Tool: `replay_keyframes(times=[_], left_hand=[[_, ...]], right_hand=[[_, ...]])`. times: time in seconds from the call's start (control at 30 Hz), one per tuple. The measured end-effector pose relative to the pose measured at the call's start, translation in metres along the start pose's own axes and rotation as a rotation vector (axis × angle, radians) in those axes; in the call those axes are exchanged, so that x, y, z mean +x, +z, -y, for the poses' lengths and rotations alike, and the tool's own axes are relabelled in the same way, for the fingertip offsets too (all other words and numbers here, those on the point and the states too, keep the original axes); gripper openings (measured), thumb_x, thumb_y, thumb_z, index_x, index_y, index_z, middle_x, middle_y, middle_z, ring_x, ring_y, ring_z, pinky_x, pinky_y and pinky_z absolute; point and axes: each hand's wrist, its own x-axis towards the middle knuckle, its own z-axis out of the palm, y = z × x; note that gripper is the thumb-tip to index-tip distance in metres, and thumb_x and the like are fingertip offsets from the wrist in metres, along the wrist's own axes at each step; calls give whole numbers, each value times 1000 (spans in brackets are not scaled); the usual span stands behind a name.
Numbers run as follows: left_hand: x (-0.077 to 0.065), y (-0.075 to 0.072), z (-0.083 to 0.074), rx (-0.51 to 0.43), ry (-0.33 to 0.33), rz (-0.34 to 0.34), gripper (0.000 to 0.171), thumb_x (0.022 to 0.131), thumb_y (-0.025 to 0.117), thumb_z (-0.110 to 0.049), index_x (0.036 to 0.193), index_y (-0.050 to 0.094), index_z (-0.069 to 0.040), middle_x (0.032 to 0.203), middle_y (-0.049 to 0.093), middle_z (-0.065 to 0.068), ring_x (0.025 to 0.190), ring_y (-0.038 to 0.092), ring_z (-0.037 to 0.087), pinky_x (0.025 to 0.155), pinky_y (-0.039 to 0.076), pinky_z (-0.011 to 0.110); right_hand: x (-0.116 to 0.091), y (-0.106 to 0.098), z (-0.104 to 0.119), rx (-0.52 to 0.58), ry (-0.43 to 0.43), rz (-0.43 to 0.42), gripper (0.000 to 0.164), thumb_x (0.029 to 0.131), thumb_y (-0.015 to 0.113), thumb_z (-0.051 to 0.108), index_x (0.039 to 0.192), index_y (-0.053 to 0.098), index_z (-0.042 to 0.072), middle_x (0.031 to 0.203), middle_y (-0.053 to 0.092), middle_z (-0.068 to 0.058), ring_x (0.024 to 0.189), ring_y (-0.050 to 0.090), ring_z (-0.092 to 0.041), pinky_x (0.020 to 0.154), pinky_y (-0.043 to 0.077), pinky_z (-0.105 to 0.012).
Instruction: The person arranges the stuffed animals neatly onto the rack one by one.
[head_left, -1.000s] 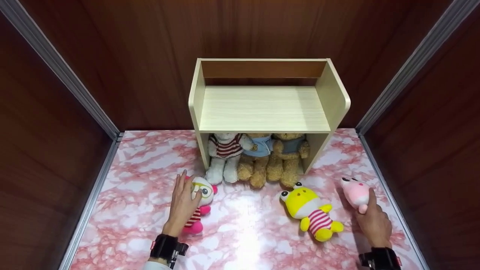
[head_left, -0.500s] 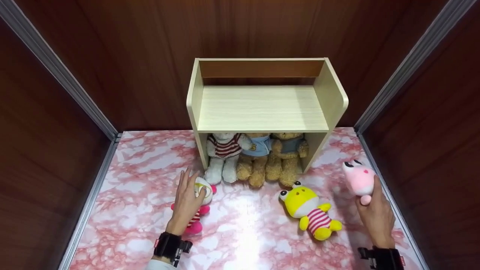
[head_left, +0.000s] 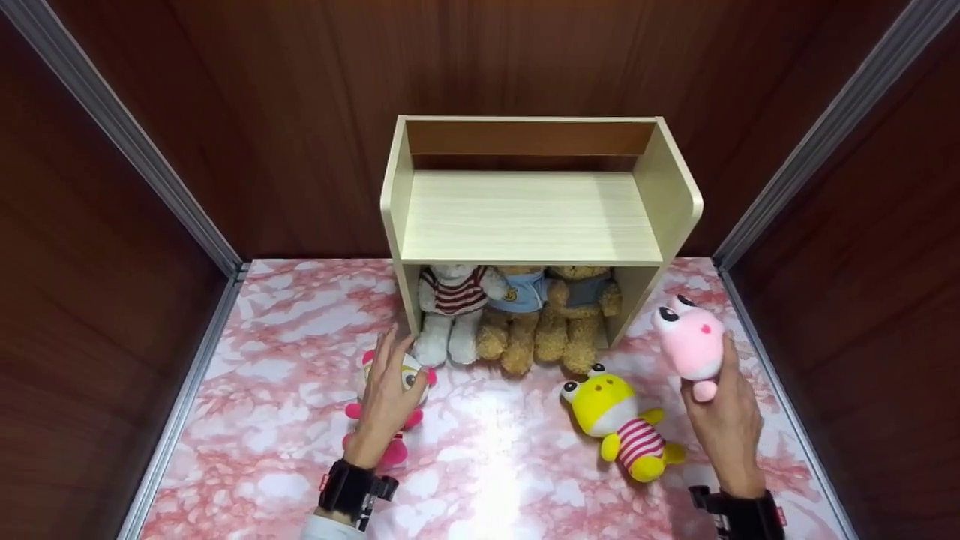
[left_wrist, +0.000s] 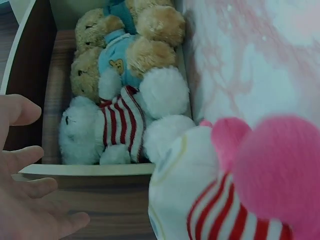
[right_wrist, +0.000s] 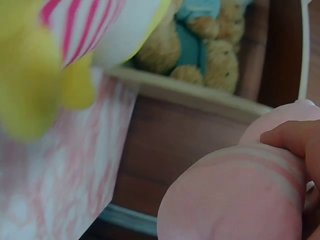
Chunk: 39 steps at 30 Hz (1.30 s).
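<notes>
Beyond its illegible wristband tag, the right grip holds a pink toy.

No legible text, red wristband tag too small

You see three bears side by side mid-frame, brown walls behind, grey rails left and right.

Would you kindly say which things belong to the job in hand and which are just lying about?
Apparently in the job:
pink toy, in the right hand
pink-eared toy, by the left hand

Just nearby, seemingly:
yellow toy
three bears
shelf
</notes>
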Motion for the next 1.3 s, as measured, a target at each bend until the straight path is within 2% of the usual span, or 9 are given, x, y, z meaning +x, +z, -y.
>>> replay_keyframes(times=[0.1, 0.27, 0.37, 0.5, 0.73, 0.87, 1.03, 1.2, 1.3], left_hand=[[2, 7, -8, -57, 3, -4, 60, 88, 76, -9, 143, 57, -1, 161, 36, 23, 148, 32, 47, 116, 34, 61], [7, 22, -25, -144, 43, 5, 58, 87, 75, -7, 142, 57, 2, 159, 38, 25, 148, 32, 48, 116, 35, 58], [9, 29, -34, -174, 52, 29, 57, 89, 74, -9, 143, 56, 1, 160, 38, 23, 148, 33, 47, 115, 38, 58], [10, 36, -46, -204, 54, 65, 56, 92, 72, -15, 144, 55, 0, 161, 38, 20, 147, 36, 43, 113, 40, 58], [11, 46, -67, -324, 61, 144, 55, 98, 68, -24, 147, 54, -3, 161, 40, 19, 145, 41, 40, 114, 39, 55], [10, 53, -78, -393, 61, 190, 53, 101, 63, -28, 148, 54, -5, 160, 42, 16, 147, 40, 37, 119, 31, 58], [6, 62, -86, -507, 27, 260, 49, 106, 54, -24, 150, 50, -2, 158, 44, 20, 144, 43, 37, 118, 34, 56], [4, 65, -90, -620, -32, 297, 51, 109, 50, -22, 152, 44, 5, 153, 49, 24, 137, 51, 38, 115, 40, 49], [3, 67, -91, -728, -50, 316, 52, 109, 49, -20, 153, 41, 7, 148, 53, 24, 132, 56, 37, 111, 45, 44]], right_hand=[[1, 6, 14, 44, -32, 0, 98, 77, 82, -2, 161, 35, 12, 117, 63, -37, 96, 61, -55, 71, 46, -66], [0, 19, 41, 113, -57, 41, 105, 75, 84, -6, 162, 28, 6, 126, 59, -38, 104, 60, -54, 82, 49, -67], [-2, 26, 55, 124, -79, 53, 104, 75, 84, -6, 162, 28, 3, 132, 57, -38, 110, 59, -54, 88, 49, -68], [-5, 33, 71, 120, -136, 37, 99, 75, 85, -3, 159, 32, -3, 134, 56, -37, 110, 60, -52, 89, 49, -65], [-2, 46, 95, 162, -165, 103, 92, 76, 82, 2, 157, 40, 7, 118, 67, -24, 99, 65, -43, 79, 51, -59], [-7, 55, 105, 120, -204, 105, 91, 77, 86, 9, 156, 40, 3, 118, 67, -26, 92, 65, -45, 73, 52, -60], [-13, 68, 114, 88, -309, 68, 96, 74, 90, 12, 154, 40, -5, 122, 67, -29, 89, 65, -46, 74, 53, -59], [-17, 78, 121, 61, -371, 52, 93, 71, 85, 5, 152, 41, -7, 113, 69, -28, 90, 66, -45, 79, 53, -57], [-19, 83, 125, 47, -402, 57, 91, 72, 82, 2, 152, 40, -8, 109, 69, -28, 90, 65, -44, 81, 53, -57]])
